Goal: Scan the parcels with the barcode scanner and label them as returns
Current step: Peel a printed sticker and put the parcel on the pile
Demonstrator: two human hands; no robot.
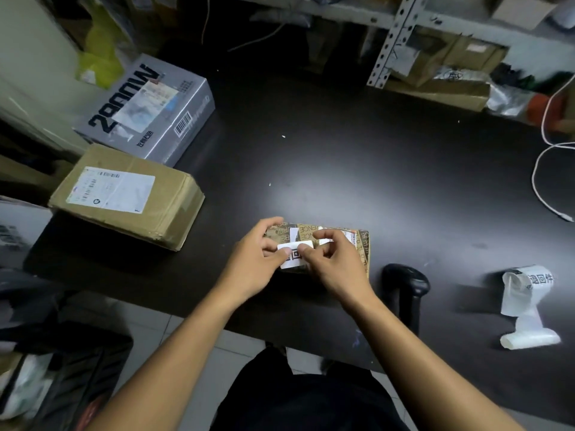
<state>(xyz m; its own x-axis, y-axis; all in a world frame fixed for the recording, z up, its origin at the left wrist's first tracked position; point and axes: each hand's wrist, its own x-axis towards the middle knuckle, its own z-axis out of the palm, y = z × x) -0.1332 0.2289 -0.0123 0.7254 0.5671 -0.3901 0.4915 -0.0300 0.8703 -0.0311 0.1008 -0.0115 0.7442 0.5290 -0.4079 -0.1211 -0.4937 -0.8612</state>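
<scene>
Matt dark table [342, 157]; brown cardboard box [174, 209]; glossy black scanner [406, 284].

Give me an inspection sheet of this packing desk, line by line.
Surface: dark table, a few white specks.
Job's things: printed parcel under both hands; white label held over it; black scanner and label roll to its right.
Clutter: brown box, grey box at left.
Grippers: left hand and right hand pinch the label.
Cables: white cable at right edge.
Surroundings: metal shelving with packages behind.
</scene>
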